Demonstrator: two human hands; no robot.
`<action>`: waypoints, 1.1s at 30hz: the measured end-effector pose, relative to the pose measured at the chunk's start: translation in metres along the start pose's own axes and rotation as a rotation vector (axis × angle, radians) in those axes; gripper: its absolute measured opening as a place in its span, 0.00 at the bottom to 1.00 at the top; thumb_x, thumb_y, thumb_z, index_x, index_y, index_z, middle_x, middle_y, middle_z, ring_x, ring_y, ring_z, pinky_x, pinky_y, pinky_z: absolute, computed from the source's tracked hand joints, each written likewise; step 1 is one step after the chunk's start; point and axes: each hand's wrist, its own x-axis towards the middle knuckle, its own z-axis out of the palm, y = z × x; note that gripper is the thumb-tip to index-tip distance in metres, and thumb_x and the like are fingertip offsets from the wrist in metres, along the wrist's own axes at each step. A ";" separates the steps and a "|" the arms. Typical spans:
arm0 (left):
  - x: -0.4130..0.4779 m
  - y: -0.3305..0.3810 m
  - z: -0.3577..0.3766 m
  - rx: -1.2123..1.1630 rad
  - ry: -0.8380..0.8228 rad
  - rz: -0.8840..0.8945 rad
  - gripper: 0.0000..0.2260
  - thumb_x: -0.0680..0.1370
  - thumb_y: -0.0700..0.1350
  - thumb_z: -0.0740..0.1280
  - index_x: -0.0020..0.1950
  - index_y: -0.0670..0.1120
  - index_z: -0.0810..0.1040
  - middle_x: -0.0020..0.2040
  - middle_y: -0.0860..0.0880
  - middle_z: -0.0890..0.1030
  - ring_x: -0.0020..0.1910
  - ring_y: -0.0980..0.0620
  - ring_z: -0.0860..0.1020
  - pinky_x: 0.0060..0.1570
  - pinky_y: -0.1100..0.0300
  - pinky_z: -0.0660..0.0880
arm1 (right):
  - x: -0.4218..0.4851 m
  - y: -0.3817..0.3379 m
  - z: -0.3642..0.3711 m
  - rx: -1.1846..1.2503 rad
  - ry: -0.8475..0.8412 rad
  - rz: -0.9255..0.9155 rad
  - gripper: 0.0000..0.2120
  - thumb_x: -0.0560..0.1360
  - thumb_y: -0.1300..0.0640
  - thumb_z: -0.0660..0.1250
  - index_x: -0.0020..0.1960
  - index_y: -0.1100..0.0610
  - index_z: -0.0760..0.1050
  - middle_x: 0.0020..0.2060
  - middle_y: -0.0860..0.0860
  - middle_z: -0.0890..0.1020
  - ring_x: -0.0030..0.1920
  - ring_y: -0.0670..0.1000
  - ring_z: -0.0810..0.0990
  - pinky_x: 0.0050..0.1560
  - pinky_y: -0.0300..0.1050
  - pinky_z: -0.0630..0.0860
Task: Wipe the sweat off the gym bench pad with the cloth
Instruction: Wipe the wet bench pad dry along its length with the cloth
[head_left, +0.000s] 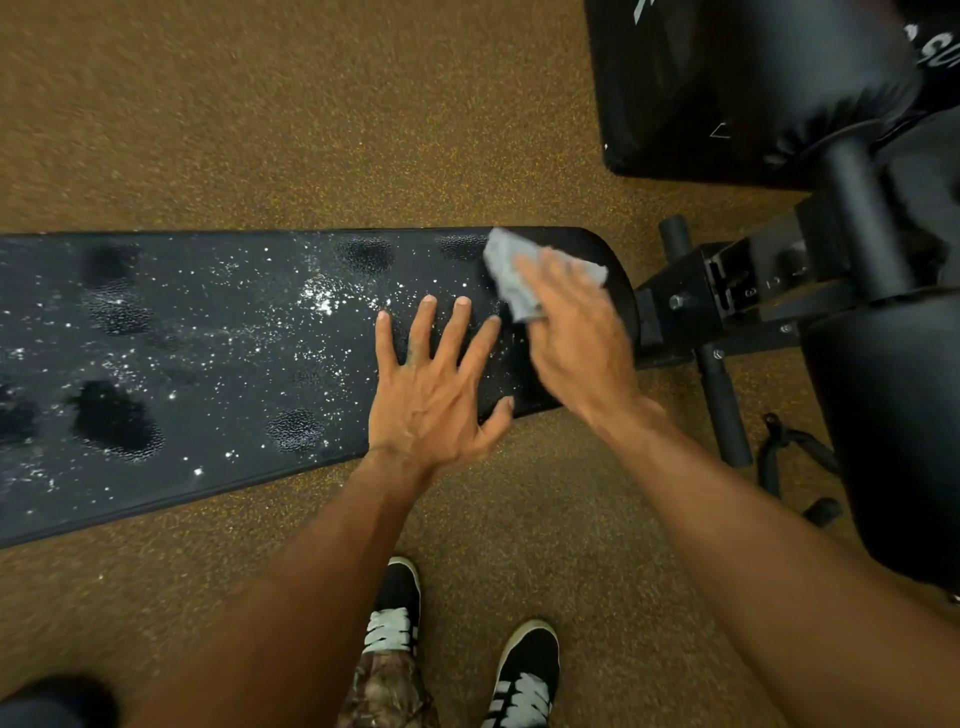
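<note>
A long black bench pad (208, 338) runs across the head view from the left edge to its rounded right end. Glinting sweat droplets and darker wet patches cover much of it. My left hand (436, 389) lies flat on the pad near the right end with its fingers spread and straight. Just to its right, my right hand (576, 338) presses a small grey cloth (511, 270) onto the pad's right end. The cloth sticks out beyond the fingertips. The right hand is blurred, so its exact finger pose around the cloth is unclear.
Brown speckled rubber floor (311, 130) surrounds the bench. Black bench frame with foam rollers (727, 405) and another black pad (727, 88) fill the right side. A black handle strap (795, 457) lies on the floor. My two shoes (524, 675) stand below the bench.
</note>
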 end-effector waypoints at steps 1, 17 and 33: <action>0.000 0.000 0.000 -0.001 0.002 -0.003 0.38 0.77 0.69 0.54 0.81 0.48 0.60 0.81 0.43 0.63 0.80 0.36 0.58 0.74 0.27 0.51 | -0.004 -0.002 0.009 -0.059 -0.095 -0.045 0.27 0.81 0.59 0.57 0.78 0.49 0.56 0.78 0.51 0.58 0.78 0.59 0.53 0.74 0.65 0.56; 0.002 0.002 -0.002 0.014 -0.022 -0.020 0.40 0.75 0.70 0.54 0.81 0.47 0.62 0.80 0.45 0.65 0.80 0.37 0.58 0.73 0.26 0.51 | -0.006 0.007 0.016 -0.101 -0.093 -0.087 0.31 0.78 0.67 0.54 0.79 0.52 0.54 0.79 0.53 0.56 0.79 0.59 0.47 0.76 0.59 0.54; 0.001 0.004 -0.003 0.017 -0.020 -0.034 0.41 0.74 0.70 0.55 0.81 0.48 0.62 0.80 0.45 0.64 0.80 0.37 0.58 0.73 0.26 0.50 | 0.020 0.030 -0.002 -0.072 -0.092 -0.084 0.32 0.76 0.68 0.55 0.78 0.53 0.59 0.78 0.54 0.59 0.78 0.58 0.52 0.77 0.57 0.53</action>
